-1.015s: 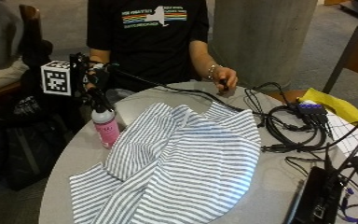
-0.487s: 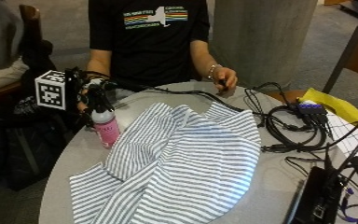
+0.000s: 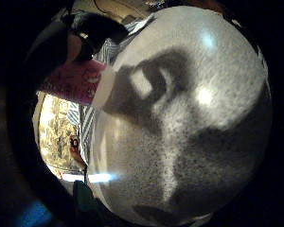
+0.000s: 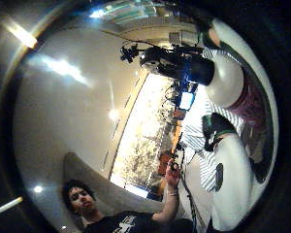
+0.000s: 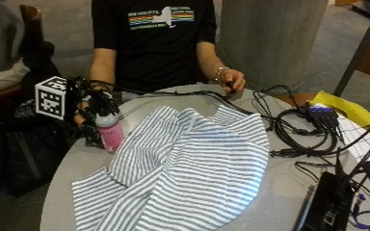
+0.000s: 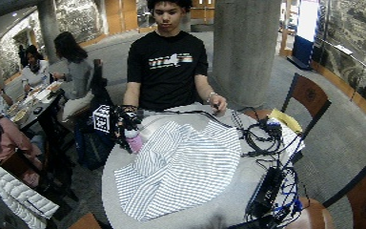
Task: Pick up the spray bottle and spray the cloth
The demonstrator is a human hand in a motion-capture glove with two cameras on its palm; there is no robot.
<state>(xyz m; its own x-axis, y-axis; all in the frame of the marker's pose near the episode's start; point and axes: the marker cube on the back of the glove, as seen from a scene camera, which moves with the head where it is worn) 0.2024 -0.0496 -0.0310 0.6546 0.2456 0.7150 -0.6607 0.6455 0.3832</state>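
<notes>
right hand [image 5: 90,107] wrapped round pink spray bottle [image 5: 111,133] | bottle upright on table | striped cloth [image 5: 191,168] just beside, opposite the palm

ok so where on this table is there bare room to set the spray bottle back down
Bare tabletop shows along the near edge beside the spray bottle, bordered by the striped cloth. Another bare strip lies between the cloth and the cables, toward the black box. The cloth covers the middle; the cable side is crowded. The gloved right hand holds the bottle.

Public café-like hall: concrete pillar [image 6: 246,47], seated diners' table [image 6: 34,102].
</notes>
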